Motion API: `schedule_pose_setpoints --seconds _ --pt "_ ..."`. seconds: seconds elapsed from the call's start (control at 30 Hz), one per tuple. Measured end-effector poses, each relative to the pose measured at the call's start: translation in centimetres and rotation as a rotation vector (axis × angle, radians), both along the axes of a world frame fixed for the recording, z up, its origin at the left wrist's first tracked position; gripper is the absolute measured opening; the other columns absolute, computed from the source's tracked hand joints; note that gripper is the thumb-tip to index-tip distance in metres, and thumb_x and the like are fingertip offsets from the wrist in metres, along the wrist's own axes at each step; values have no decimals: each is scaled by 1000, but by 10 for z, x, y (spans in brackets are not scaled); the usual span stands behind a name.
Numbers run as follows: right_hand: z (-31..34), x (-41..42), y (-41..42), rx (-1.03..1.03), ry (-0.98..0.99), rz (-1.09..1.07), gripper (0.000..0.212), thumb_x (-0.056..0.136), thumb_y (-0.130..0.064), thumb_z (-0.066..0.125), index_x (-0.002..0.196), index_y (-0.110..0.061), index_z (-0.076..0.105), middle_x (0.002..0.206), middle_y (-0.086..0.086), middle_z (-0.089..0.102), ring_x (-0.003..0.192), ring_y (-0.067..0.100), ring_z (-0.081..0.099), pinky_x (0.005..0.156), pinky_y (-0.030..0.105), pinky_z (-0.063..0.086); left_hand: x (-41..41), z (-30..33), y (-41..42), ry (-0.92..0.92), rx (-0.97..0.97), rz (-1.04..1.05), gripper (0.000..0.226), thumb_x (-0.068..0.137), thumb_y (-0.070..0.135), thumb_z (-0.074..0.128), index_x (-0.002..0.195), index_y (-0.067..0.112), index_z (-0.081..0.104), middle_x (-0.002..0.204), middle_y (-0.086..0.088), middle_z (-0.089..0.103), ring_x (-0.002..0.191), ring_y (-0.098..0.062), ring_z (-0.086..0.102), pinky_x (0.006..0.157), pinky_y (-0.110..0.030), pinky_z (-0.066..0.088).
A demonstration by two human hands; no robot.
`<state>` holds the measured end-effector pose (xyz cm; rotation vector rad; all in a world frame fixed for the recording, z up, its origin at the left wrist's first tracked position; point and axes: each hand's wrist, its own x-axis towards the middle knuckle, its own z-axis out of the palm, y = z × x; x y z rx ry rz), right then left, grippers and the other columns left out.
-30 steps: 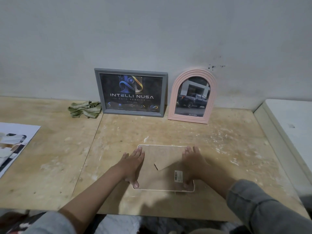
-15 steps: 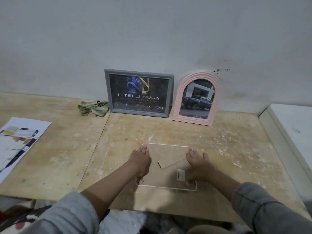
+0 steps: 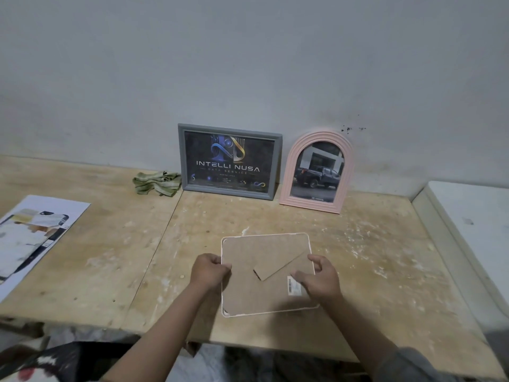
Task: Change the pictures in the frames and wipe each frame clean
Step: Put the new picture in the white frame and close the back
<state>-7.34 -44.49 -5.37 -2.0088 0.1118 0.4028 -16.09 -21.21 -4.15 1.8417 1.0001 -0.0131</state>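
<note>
Nearest the camera, both forearms reach in over the front edge of the table point(image 3: 110, 271). The left hand point(image 3: 210, 271) has its fingers curled around the left edge of a white frame point(image 3: 264, 312), which lies face down with its brown backing point(image 3: 256, 257) up. The right hand point(image 3: 321, 279) grasps the frame's right edge, thumb on the backing and fingers curled at the rim, beside a small barcode label point(image 3: 293, 285). A folded stand flap point(image 3: 278, 267) lies flat across the backing between the two hands. The frame sits near the table's front edge, roughly at its middle.

To the left, a printed sheet point(image 3: 33, 238) lies flat on the table, well apart from the frame.

Farther back, a crumpled green cloth point(image 3: 157, 183) lies just beside a grey frame point(image 3: 181, 158) that leans on the wall point(image 3: 248, 64) and shows a dark poster. Just to its right a pink arched frame point(image 3: 292, 166) also leans there, holding a picture of a truck.

At the far right stands a white surface point(image 3: 473, 216).
</note>
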Motion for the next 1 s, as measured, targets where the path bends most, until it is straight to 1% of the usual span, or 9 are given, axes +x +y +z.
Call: schedule_pose_setpoints --seconds 0.1,0.2,0.37,0.43,0.57,0.7,0.83,0.9,1.0 --pt "21 10 6 55 -31 52 62 70 -15 82 125 -10 54 122 -1 53 116 14 49 99 30 42 0 18 13 -69 -137 2 46 85 5 66 49 14 39 50 -4 41 39 -14 43 45 -19 40" --pt "41 14 19 -17 -148 133 62 72 -26 81 127 -16 53 129 1 50 122 17 46 100 28 38 3 44 21 -116 -190 9 42 90 5 61 52 11 42 54 -5 46 29 -5 44 35 -14 39" --pt "54 9 27 -333 -506 505 71 75 -65 60 136 -33 44 150 1 22 140 23 16 113 46 22 14 70 42 -167 -242 87 33 89 4 62 60 10 48 60 -8 51 43 -15 49 39 -16 43" --pt "54 11 23 -438 -776 672 75 78 -76 42 136 -29 45 150 4 29 139 25 20 112 55 21 17 78 51 -167 -255 106 29 88 4 63 63 8 50 62 -9 52 51 -18 47 40 -16 42" --pt "49 26 19 -541 -1294 886 52 99 -50 19 126 -16 48 126 11 59 120 27 47 98 58 42 20 89 63 -138 -299 116 18 86 3 66 69 3 58 67 -13 61 46 -16 60 43 -21 50" --pt "57 35 27 -416 -1515 855 38 102 -31 27 122 -12 52 120 10 65 109 28 61 93 50 46 22 98 70 -121 -367 114 11 88 1 63 78 -2 62 57 -8 67 44 -11 64 41 -19 49" --pt "69 44 46 -219 -1464 737 33 96 -29 43 109 -10 67 107 4 70 99 18 62 90 37 45 17 105 79 -165 -407 207 19 87 17 67 86 -2 65 70 -13 66 52 -17 63 42 -21 49" --pt "75 47 61 -114 -1300 685 39 99 -35 38 104 -11 68 97 -1 71 89 11 60 81 25 43 10 105 84 -221 -464 282 34 91 35 61 94 1 64 83 -16 68 63 -20 65 49 -23 53" --pt "82 46 85 48 -1002 612 21 94 -30 43 94 -23 63 76 -16 60 68 -3 51 61 11 34 -10 93 88 -256 -480 395 43 91 48 54 101 6 60 94 -12 71 78 -21 67 63 -29 51"
